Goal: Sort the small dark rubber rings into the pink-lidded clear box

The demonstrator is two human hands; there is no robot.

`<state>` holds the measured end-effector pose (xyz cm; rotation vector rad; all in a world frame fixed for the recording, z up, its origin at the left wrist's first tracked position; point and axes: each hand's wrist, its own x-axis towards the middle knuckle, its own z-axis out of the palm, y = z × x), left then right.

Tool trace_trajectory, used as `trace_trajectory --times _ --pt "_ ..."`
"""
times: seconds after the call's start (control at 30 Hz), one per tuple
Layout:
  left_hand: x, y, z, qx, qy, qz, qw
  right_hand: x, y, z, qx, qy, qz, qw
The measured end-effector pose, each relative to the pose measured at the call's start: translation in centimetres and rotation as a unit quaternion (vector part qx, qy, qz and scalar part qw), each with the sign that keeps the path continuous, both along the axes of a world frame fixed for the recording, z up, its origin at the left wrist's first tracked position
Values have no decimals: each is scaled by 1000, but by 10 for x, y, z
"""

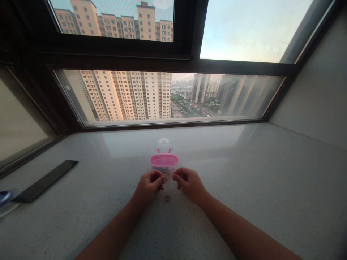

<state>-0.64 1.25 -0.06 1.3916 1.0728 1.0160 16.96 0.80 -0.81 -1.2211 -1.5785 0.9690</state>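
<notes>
My left hand (151,182) is closed in a pinch on a small ring (165,177), which shows at the fingertips. Just to its right, my right hand (189,181) pinches another small pale ring (171,175). The fingertips of both hands are close together but apart. Below them, nearer to me, a single dark ring (167,198) lies flat on the sill. Right beyond my hands stands a small clear box with a pink rim (164,160) and its transparent lid (163,144) raised at the back. A few tiny ring shapes show in the pink part; its lower front is partly hidden by my fingers.
The speckled white windowsill (244,187) spreads out around my hands. At the left lies a long dark flat object (46,182) beside a blurred blue round thing (5,197). A dark window frame (173,124) borders the far side, and a white wall (320,90) rises at the right.
</notes>
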Motion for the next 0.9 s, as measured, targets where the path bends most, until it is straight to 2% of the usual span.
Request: trace_trajectory --times 0.6,0.9 --pt "-2 0 0 14 15 -11 1000 -1 -3 2 11 -18 -11 1000" --pt "-4 1 -7 24 38 -21 999 -2 -3 3 7 -16 -14 1000"
